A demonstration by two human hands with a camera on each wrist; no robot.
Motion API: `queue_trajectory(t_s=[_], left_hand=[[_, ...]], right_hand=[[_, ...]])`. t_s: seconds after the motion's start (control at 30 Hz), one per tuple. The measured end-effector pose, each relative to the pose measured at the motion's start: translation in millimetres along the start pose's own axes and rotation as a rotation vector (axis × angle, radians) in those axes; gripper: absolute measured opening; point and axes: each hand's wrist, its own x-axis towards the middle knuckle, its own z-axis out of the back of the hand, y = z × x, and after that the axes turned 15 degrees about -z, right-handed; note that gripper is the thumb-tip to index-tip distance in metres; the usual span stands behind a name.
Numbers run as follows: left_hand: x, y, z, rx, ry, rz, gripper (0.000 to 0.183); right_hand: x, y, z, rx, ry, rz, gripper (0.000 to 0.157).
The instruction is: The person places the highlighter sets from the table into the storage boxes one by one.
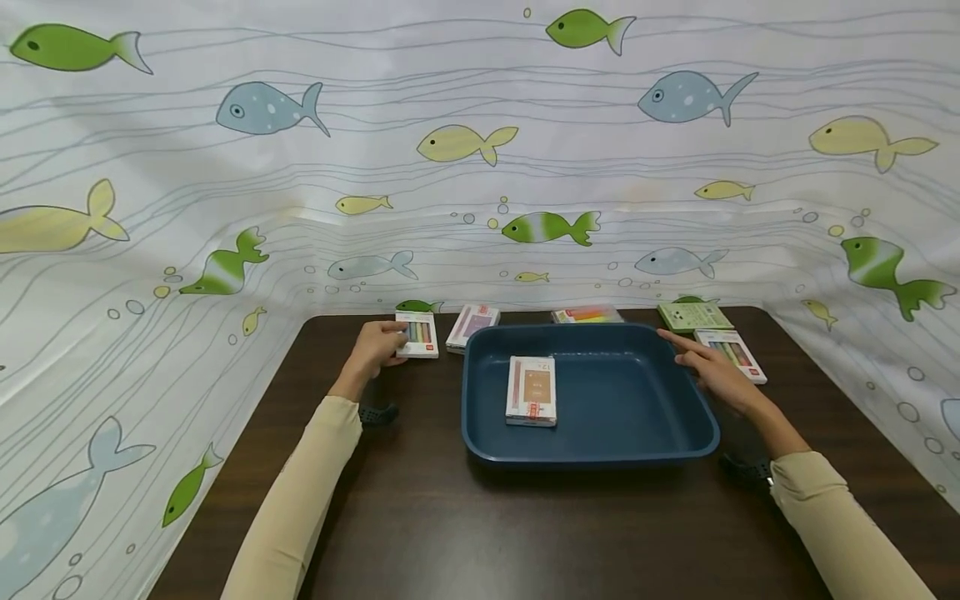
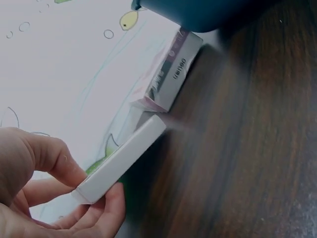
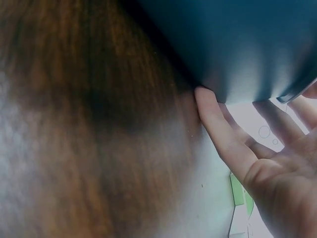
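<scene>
So my left hand [image 1: 372, 346] has a white box of coloured sticks [image 1: 425, 337] pinched by its left edge, fingers on both faces. The box sits right in my grip at the back left of the dark wood-look surface [image 1: 487, 533]; can't tell if it's fully off it.

My right hand [image 1: 716, 375] isn't gripping anything: fingers fairly straight, touching the outside right wall of a blue rectangular tray [image 1: 622, 408].

Just right of the pinched box there's a white-and-purple deli box [image 1: 474, 325], and it's in the way between my left hand and the tray. Inside the tray, toward the left, lies a white box with a tan panel [image 1: 532, 387], the bare bottom beside it. Behind the tray is a pack with orange and yellow contents [image 1: 588, 314], then a green box [image 1: 693, 315] in the back right, and another white box with coloured sticks [image 1: 738, 358] just beyond my right hand. A fish-print sheet [image 1: 375, 50] hangs behind everything.

Looks-wise, the pinched box is slim, with a row of coloured sticks on its front. The left wrist view shows a plain white side, tilted.
</scene>
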Motion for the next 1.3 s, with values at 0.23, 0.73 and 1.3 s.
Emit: queue_trajectory(t_s=[0.23,0.73,1.3], left_hand=[[-2.5,-11.5,0.1,-0.004,-0.011,-0.024,0.047],[-5.6,-29.1,-5.3,-0.081,0.023,-0.045,0.047],[-10.7,-55.1,-14.3,-0.210,0.108,-0.096,0.047]], right_hand=[[0,0,-1.3,0.018,-0.014,-0.003,0.054],[-3,-2,-4.2,0.024,-0.039,0.001,0.053],[-1,-2,-0.9,0.008,-0.055,0.010,0.052]])
